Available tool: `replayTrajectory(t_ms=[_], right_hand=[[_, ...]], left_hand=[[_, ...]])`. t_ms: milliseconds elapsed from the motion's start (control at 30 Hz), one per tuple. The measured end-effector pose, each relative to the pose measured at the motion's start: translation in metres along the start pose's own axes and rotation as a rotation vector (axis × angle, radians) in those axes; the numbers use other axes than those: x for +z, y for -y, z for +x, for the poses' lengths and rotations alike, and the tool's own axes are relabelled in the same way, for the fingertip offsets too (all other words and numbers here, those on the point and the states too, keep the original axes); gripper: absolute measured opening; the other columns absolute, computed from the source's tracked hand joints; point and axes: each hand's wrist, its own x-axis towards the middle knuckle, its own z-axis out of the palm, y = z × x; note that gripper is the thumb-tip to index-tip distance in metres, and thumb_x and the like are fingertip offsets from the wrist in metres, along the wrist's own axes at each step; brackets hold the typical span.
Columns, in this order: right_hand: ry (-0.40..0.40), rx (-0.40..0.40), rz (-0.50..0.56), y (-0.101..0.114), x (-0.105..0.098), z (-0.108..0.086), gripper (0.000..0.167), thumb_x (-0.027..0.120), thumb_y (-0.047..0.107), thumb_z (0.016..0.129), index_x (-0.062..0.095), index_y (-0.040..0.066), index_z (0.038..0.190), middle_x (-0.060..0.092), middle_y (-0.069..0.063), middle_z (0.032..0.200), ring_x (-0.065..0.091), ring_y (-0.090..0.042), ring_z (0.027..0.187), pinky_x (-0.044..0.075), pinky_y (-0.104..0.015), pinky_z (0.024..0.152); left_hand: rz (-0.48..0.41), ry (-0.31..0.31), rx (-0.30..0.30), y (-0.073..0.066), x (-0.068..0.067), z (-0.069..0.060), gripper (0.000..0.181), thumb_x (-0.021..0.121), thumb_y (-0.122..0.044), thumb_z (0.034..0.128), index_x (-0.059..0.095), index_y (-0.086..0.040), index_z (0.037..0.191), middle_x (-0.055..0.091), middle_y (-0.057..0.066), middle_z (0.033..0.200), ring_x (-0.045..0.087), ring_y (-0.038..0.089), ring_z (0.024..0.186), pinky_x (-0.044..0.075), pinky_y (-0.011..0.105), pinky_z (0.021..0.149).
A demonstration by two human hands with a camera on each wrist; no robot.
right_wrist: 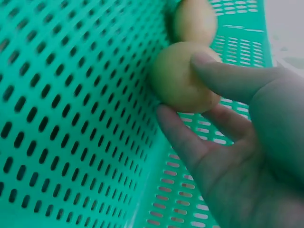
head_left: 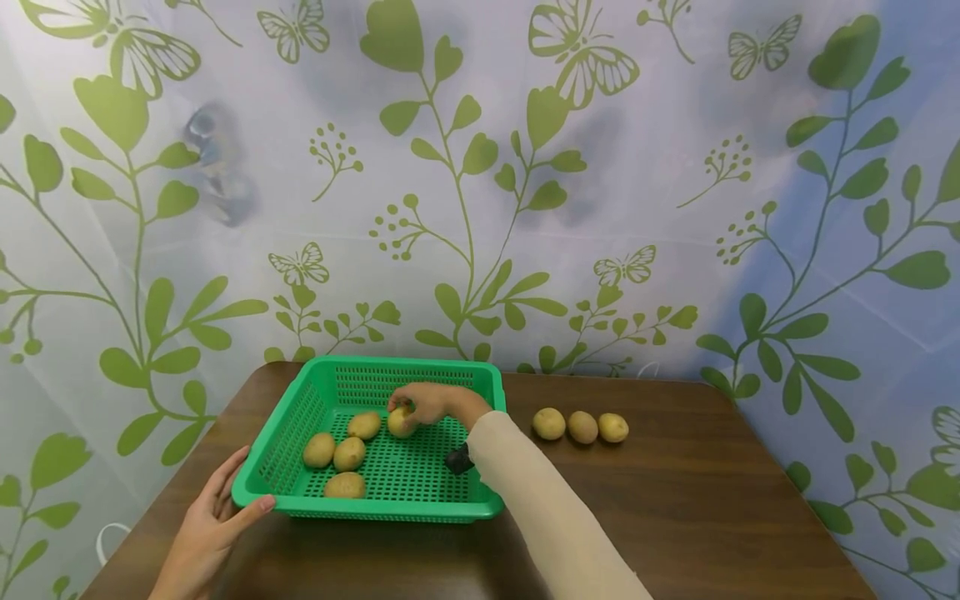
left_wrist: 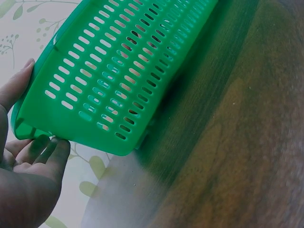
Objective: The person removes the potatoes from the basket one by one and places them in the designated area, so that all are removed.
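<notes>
A green plastic basket [head_left: 375, 506] with slotted walls stands on the table. My left hand [head_left: 206, 525] grips its rim at the near left corner; in the left wrist view the thumb lies on one side of the rim and the fingers [left_wrist: 59, 147] curl at the other. Inside the basket, my right hand [head_left: 431, 403] pinches a potato [head_left: 401, 422] between thumb and fingers. The right wrist view shows this potato [right_wrist: 183, 78] low over the basket floor, close to another potato [right_wrist: 195, 21]. Several potatoes, including one at the front [head_left: 345, 485], lie in the basket's left half.
Three potatoes, the nearest to the basket being a pale one [head_left: 548, 423], sit in a row on the brown wooden table [head_left: 697, 483] to the right. Behind the table hangs a curtain [head_left: 480, 233] with green leaves and butterflies.
</notes>
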Motion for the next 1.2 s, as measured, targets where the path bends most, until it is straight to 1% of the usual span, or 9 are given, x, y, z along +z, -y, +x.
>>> replayTrajectory(t_ms=[133,200,333,467,667,833,1000,1100,1200], right_hand=[[0.032,0.012,0.149,-0.003,-0.003,-0.003,0.044,0.069,0.011,0.102,0.058,0.006,0.145,0.052,-0.008,0.144,0.054,-0.019,0.127,0.057,-0.029,0.086],[0.043,0.006,0.186,-0.003,-0.005,-0.005,0.045,0.069,0.011,0.102,0.057,0.005,0.145,0.052,-0.010,0.143,0.055,-0.019,0.124,0.058,-0.029,0.084],[0.053,-0.023,0.188,-0.001,-0.013,-0.012,0.045,0.069,0.013,0.102,0.058,0.005,0.145,0.054,-0.011,0.140,0.058,-0.018,0.119,0.058,-0.029,0.084],[0.061,-0.048,0.186,0.003,-0.021,-0.020,0.044,0.068,0.014,0.103,0.057,0.004,0.145,0.055,-0.011,0.139,0.057,-0.021,0.120,0.058,-0.029,0.086],[0.051,-0.062,0.195,0.006,-0.028,-0.026,0.042,0.066,0.012,0.104,0.058,0.002,0.144,0.058,-0.008,0.132,0.058,-0.023,0.117,0.058,-0.036,0.089],[0.047,-0.076,0.212,0.009,-0.033,-0.028,0.041,0.066,0.012,0.104,0.059,0.004,0.143,0.058,-0.005,0.132,0.057,-0.019,0.116,0.056,-0.031,0.087],[0.047,-0.091,0.224,0.011,-0.038,-0.032,0.038,0.065,0.011,0.104,0.060,0.005,0.141,0.058,-0.005,0.132,0.056,-0.020,0.117,0.054,-0.031,0.087],[0.039,-0.094,0.204,0.011,-0.042,-0.035,0.038,0.066,0.012,0.104,0.061,0.008,0.141,0.057,-0.004,0.134,0.055,-0.019,0.119,0.053,-0.031,0.090],[0.028,-0.090,0.154,0.014,-0.047,-0.041,0.039,0.067,0.015,0.103,0.061,0.009,0.141,0.057,-0.003,0.136,0.053,-0.019,0.124,0.051,-0.032,0.093]], left_hand=[[-0.003,-0.003,0.002,0.001,0.000,0.000,0.081,0.063,0.000,0.1030,0.013,-0.008,0.166,0.040,-0.012,0.153,0.050,-0.008,0.126,0.049,0.014,0.094],[0.001,-0.003,0.001,0.001,0.000,0.000,0.081,0.063,0.000,0.1030,0.013,-0.008,0.166,0.040,-0.012,0.152,0.050,-0.008,0.126,0.049,0.014,0.094],[0.011,-0.001,-0.004,0.000,0.000,0.000,0.080,0.063,-0.001,0.1033,0.013,-0.009,0.166,0.040,-0.011,0.153,0.050,-0.008,0.126,0.049,0.014,0.093],[0.015,0.000,-0.011,-0.001,0.000,0.000,0.080,0.063,-0.002,0.1036,0.013,-0.009,0.166,0.039,-0.011,0.153,0.050,-0.009,0.126,0.049,0.014,0.093],[0.028,0.001,-0.013,-0.002,0.000,0.000,0.081,0.063,-0.002,0.1034,0.013,-0.010,0.166,0.040,-0.014,0.151,0.049,-0.011,0.125,0.050,0.013,0.093],[0.027,0.003,0.003,-0.002,-0.002,-0.001,0.080,0.063,-0.001,0.1033,0.014,-0.009,0.166,0.040,-0.014,0.151,0.050,-0.009,0.125,0.050,0.014,0.093],[0.032,-0.002,-0.010,-0.002,-0.001,-0.001,0.080,0.063,-0.002,0.1035,0.013,-0.009,0.166,0.040,-0.013,0.151,0.050,-0.009,0.125,0.050,0.014,0.092],[0.032,-0.007,-0.016,-0.002,0.000,-0.001,0.081,0.064,-0.003,0.1033,0.013,-0.008,0.166,0.039,-0.011,0.152,0.051,-0.008,0.124,0.050,0.014,0.092],[0.029,-0.009,-0.019,-0.002,0.001,-0.001,0.081,0.064,-0.003,0.1034,0.013,-0.009,0.166,0.038,-0.008,0.154,0.051,-0.008,0.124,0.050,0.014,0.092]])
